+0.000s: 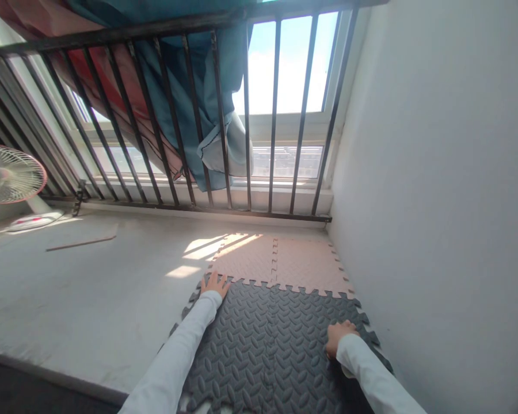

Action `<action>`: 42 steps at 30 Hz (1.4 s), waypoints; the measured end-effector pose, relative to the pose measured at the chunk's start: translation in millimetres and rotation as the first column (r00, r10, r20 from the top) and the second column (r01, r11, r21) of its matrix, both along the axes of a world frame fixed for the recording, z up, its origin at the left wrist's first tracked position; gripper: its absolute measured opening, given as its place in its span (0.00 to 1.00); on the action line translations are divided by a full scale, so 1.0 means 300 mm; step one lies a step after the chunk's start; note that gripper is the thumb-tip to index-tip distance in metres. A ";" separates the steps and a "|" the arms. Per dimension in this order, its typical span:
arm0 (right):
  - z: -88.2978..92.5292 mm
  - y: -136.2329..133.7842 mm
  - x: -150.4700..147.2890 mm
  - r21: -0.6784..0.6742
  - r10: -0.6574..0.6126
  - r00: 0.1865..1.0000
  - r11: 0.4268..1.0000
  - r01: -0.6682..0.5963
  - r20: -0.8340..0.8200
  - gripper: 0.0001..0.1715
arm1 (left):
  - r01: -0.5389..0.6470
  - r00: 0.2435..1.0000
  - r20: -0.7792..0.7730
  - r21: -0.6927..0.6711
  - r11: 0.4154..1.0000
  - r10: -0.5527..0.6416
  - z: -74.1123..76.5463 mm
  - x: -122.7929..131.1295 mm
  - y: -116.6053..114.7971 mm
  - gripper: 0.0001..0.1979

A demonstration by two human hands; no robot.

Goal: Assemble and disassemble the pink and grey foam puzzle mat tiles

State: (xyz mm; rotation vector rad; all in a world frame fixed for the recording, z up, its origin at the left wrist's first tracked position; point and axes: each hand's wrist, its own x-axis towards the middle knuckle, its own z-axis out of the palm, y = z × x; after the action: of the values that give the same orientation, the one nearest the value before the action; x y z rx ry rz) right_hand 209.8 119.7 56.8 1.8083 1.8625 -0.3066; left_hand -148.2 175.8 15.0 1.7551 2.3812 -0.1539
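Black foam mat tiles (259, 345) with a raised tread pattern and jigsaw edges lie on the floor in front of me. My left hand (214, 284) is open, its fingers spread flat over the upper left corner of the black tiles, where they meet the pink ones. Against the right part of the black mat rests my right hand (341, 336), fingers curled into a fist, with nothing seen in it. Two pink foam tiles (302, 261) join the far edge of the black ones, with a jigsaw seam between them.
A white wall (431, 201) borders the mats on the right. A dark metal railing (242, 213) crosses the far side, before windows and hanging curtains (181, 103). At far left stands a fan (8, 178); a thin strip (81, 244) lies on the pale floor (90, 310).
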 end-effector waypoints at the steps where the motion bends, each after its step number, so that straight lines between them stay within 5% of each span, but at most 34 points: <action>1: 0.000 0.000 0.000 0.006 0.002 1.000 1.000 -0.002 -0.004 0.27 | 0.009 1.000 -0.005 0.005 1.000 -0.009 -0.007 -0.004 -0.003 0.24; 11: 0.033 -0.012 -0.011 -0.002 -0.022 1.000 1.000 0.022 -0.011 0.28 | 0.047 0.999 0.015 -0.021 0.999 -0.047 -0.024 -0.044 0.002 0.24; 23: 0.021 -0.025 0.003 0.020 -0.039 0.999 0.999 0.039 -0.019 0.31 | 0.131 0.987 -0.072 -0.134 0.982 -0.141 0.071 -0.028 0.023 0.29; 29: 0.011 -0.015 0.001 0.019 -0.029 1.000 0.999 0.030 -0.010 0.33 | 0.021 0.997 -0.067 -0.199 0.980 -0.035 0.084 0.013 0.028 0.31; 36: 0.026 -0.007 -0.007 -0.004 -0.014 1.000 1.000 0.014 -0.020 0.31 | 0.378 0.925 -0.015 -0.083 0.922 -0.380 0.010 0.116 0.018 0.31; 42: 0.020 -0.015 -0.007 0.007 -0.022 1.000 1.000 0.022 -0.014 0.32 | 0.335 0.942 0.020 -0.062 0.940 -0.334 0.033 0.195 0.043 0.29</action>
State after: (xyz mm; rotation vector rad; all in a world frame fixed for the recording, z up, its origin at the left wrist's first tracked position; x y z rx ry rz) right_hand 207.5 115.1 62.8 1.8367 1.8566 -0.3216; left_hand -89.8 188.6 24.8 2.1096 2.0266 -0.2634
